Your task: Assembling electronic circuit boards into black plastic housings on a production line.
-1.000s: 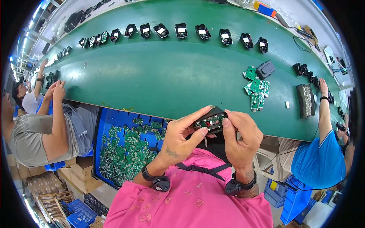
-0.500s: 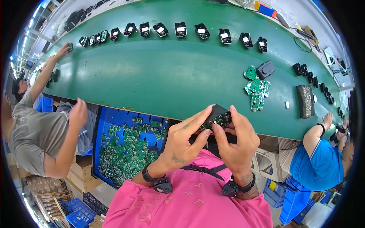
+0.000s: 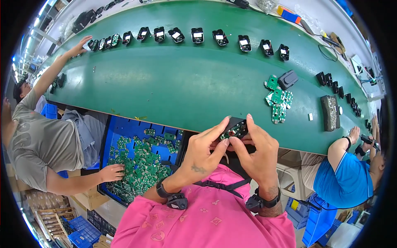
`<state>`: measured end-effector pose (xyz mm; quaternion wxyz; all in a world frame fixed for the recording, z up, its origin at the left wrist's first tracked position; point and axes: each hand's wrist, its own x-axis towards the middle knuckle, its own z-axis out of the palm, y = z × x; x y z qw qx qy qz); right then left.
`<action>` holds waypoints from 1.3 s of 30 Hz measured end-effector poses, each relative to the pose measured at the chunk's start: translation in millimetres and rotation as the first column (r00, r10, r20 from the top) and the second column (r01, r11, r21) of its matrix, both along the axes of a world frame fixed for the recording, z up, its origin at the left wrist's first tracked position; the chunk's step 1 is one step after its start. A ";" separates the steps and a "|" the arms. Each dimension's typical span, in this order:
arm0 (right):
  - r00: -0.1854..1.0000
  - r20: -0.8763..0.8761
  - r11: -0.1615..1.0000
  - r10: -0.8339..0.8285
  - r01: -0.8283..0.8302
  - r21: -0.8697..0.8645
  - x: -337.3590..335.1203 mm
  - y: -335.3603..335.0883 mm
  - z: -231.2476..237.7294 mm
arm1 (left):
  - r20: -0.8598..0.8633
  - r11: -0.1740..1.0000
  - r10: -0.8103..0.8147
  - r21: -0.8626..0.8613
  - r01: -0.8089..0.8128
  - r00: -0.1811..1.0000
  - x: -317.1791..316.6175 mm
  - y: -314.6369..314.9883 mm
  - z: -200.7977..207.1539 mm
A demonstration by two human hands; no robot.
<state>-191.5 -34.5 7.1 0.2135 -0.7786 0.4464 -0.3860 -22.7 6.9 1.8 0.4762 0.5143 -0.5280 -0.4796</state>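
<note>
A: Hands status?

B: Both grasping one small black housing (image 3: 235, 128) with a green circuit board seated in it. Left hand (image 3: 202, 151) grips it from the left, index finger laid along its top edge. Right hand (image 3: 258, 155) grips from the right, index finger up against its far side, thumbs meeting underneath. Neither hand is free.

A: Where is the part?

B: Held up in the air in front of the pink shirt (image 3: 198, 219), right at the near edge of the green table (image 3: 173, 82). Not resting on it.

A: What's closest on the table?

B: A small pile of loose green boards (image 3: 279, 99) just beyond and to the right, with a dark grey cover (image 3: 288, 79) touching its far end. Further right, a dark rectangular tray (image 3: 331, 112) and a short row of black parts (image 3: 337, 87).

A: Far side?

B: A long row of black housings (image 3: 198, 35) with white labels runs along the far edge, well apart from the hands.

A: Anything below?

B: A blue bin (image 3: 140, 159) full of green boards, left of the hands, under the table edge. A person in a grey shirt (image 3: 41, 144) has one hand in it and the other arm stretched to the far row. Another person in a blue shirt (image 3: 343, 182) is working at the right end.
</note>
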 end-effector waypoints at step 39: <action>0.915 0.358 0.871 -0.184 -0.017 0.491 18.0 9.6 4.5 | -0.015 0.986 0.153 -0.070 -0.154 0.988 -8.2 -2.0 -11.4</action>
